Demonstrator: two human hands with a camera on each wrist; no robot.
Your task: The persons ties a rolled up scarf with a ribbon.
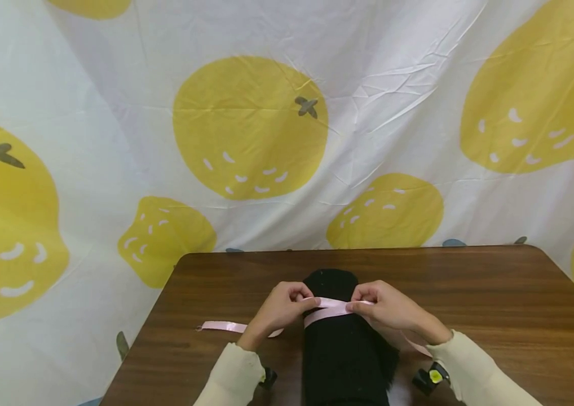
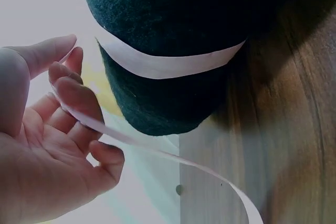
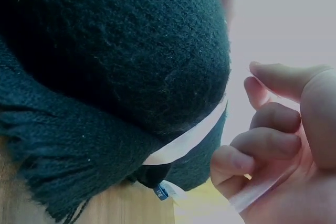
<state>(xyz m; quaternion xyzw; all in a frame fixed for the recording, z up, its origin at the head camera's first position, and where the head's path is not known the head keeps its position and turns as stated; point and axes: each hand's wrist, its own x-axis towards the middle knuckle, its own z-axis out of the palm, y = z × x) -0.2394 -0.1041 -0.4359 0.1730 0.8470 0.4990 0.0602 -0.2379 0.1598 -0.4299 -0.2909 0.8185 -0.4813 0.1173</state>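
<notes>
A black scarf [image 1: 345, 361], rolled into a long bundle, lies on the table and points away from me. Pink ribbon [image 1: 329, 311] wraps round it near the far end, its two strands crossing on top. My left hand [image 1: 283, 309] pinches one strand at the left of the crossing, while my right hand [image 1: 391, 309] pinches the other at the right. In the left wrist view a loose ribbon tail [image 2: 173, 157] trails from the left hand's fingers. The right wrist view shows the scarf's fringe [image 3: 52, 192] and a small blue label [image 3: 160, 191] beneath the roll.
The brown wooden table [image 1: 500, 299] ends at a white curtain [image 1: 378, 124] printed with yellow fruit. One ribbon end [image 1: 223, 326] lies on the tabletop at left. Black wrist devices [image 1: 426, 381] sit at both cream sleeves.
</notes>
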